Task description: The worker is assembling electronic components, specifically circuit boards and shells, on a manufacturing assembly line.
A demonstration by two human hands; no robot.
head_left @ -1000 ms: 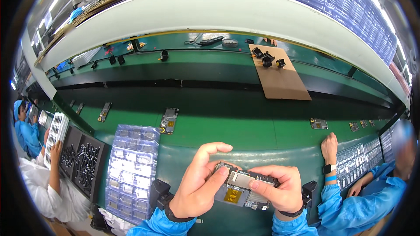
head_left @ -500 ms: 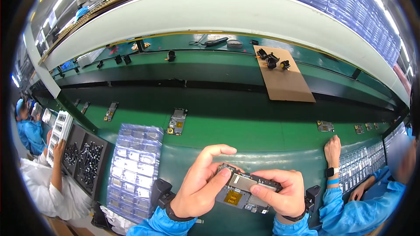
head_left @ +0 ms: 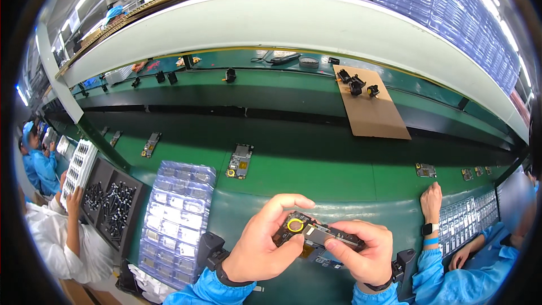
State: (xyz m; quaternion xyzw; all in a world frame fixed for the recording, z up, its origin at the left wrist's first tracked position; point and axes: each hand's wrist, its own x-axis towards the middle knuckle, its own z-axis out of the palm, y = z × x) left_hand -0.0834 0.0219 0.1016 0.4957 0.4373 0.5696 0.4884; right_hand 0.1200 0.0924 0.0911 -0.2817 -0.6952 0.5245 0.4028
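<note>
I hold a dark circuit board point(head_left: 307, 248) between both hands, low in the middle over the table's near edge. It carries a yellow ring at its left end, a grey metal shield along the upper edge and a gold patch, partly covered by fingers. My left hand point(head_left: 265, 243) grips the left end, thumb lying just below the yellow ring, its index finger stretched out above the board. On the right end, my right hand point(head_left: 364, 248) pinches with the thumb on top and fingers behind. The board's underside is hidden.
Similar circuit boards point(head_left: 240, 161) lie spaced along the green belt point(head_left: 316, 161). At left stand clear blister trays point(head_left: 178, 214) and a black bin point(head_left: 116, 203) of small dark parts. Cardboard point(head_left: 378, 113) holding black parts leans beyond the belt. Co-workers flank me; one's hand point(head_left: 431, 200) is at right.
My left thumb has slid down off the board's upper left end, and the yellow ring now shows. The board has tilted a little in my hands. The whole view has shifted slightly.
</note>
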